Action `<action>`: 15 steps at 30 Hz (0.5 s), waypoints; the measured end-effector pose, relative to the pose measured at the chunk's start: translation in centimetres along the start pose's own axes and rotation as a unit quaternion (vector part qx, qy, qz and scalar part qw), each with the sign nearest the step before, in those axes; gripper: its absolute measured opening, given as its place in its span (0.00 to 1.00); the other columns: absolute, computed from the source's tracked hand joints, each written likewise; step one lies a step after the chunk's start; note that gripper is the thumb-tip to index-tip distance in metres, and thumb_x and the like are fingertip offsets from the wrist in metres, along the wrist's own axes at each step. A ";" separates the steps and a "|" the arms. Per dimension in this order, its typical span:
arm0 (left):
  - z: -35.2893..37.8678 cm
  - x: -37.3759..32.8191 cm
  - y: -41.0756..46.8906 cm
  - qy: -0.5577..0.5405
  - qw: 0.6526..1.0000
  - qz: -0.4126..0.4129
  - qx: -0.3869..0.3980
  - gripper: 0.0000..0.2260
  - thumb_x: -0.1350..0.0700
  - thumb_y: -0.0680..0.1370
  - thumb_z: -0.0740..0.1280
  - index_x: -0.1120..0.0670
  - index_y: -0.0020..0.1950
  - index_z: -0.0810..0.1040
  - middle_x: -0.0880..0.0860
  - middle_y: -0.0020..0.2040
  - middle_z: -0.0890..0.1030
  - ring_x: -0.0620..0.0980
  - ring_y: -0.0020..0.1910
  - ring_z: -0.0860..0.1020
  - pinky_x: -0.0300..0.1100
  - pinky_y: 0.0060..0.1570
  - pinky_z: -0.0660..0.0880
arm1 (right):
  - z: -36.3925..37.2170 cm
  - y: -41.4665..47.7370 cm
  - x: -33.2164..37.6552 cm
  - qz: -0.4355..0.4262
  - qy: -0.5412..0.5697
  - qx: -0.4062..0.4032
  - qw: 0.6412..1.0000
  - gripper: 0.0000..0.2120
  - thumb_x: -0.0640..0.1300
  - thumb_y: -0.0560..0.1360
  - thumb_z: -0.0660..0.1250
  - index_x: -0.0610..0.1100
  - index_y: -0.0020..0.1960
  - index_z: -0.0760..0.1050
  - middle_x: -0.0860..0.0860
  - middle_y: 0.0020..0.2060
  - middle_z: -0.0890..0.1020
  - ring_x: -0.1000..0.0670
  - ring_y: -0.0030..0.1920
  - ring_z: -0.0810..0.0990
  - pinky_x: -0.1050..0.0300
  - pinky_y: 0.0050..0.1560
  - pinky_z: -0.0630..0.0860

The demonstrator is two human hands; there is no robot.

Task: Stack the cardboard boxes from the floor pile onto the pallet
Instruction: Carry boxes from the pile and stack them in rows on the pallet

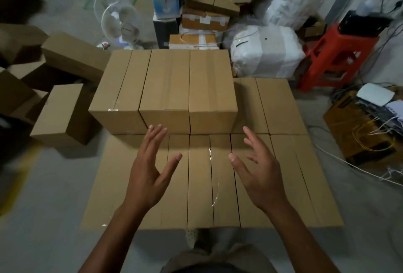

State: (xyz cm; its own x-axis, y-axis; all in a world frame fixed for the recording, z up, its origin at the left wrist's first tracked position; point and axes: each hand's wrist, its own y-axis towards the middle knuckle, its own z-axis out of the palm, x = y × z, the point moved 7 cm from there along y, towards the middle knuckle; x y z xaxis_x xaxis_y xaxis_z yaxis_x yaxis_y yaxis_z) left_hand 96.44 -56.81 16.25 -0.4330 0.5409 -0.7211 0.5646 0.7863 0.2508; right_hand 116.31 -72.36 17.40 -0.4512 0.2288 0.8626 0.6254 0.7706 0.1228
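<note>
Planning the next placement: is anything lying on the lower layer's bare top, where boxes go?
Nothing but a loose tape strand. The left hand and right hand hover open above the lower layer; three upper boxes occupy its back left.

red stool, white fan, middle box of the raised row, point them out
red stool point(318, 59), head view, on its left leg
white fan point(127, 25), head view, on the middle of its grille
middle box of the raised row point(168, 81), head view, on its top face

Tan boxes point(165, 89) (plain), red stool point(340, 54)
</note>
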 end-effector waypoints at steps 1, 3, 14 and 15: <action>-0.5 0.1 -1.6 0.004 1.000 -0.008 -0.003 0.30 0.38 0.78 0.61 0.47 0.78 0.64 0.47 0.79 0.64 0.43 0.80 0.56 0.45 0.71 0.59 | 0.1 -1.1 0.1 -0.002 0.004 0.005 1.000 0.33 0.65 0.73 0.62 0.59 0.76 0.60 0.53 0.75 0.69 0.59 0.72 0.69 0.64 0.65 0.73; -1.5 0.2 -4.4 0.011 1.000 -0.025 -0.014 0.29 0.38 0.78 0.61 0.49 0.77 0.66 0.47 0.78 0.65 0.45 0.79 0.59 0.47 0.71 0.62 | 0.3 -3.0 0.4 -0.009 0.012 0.014 1.000 0.32 0.64 0.73 0.62 0.60 0.75 0.60 0.53 0.75 0.70 0.60 0.72 0.69 0.67 0.63 0.72; -6.3 4.5 -18.8 0.056 0.980 -0.173 -0.076 0.27 0.42 0.79 0.64 0.50 0.77 0.68 0.50 0.77 0.68 0.45 0.77 0.61 0.50 0.71 0.65 | 7.5 -12.5 -0.3 -0.007 0.017 0.153 0.988 0.34 0.64 0.74 0.62 0.51 0.77 0.65 0.52 0.73 0.71 0.54 0.71 0.71 0.44 0.65 0.77; -7.0 4.9 -19.8 0.061 0.979 -0.177 -0.078 0.27 0.42 0.79 0.63 0.50 0.76 0.68 0.49 0.77 0.68 0.44 0.77 0.61 0.48 0.71 0.64 | 8.5 -13.3 0.0 -0.008 0.015 0.167 0.986 0.35 0.64 0.75 0.62 0.50 0.77 0.65 0.52 0.73 0.72 0.54 0.71 0.71 0.43 0.65 0.76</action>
State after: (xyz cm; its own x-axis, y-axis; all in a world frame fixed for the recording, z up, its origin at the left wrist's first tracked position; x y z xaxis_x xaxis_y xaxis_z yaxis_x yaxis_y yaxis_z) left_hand 78.25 -67.66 12.26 -0.6684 0.2496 -0.7007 0.2539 0.9620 0.1005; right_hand 102.57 -77.52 11.57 -0.4377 0.2008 0.8764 0.3707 0.9283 -0.0275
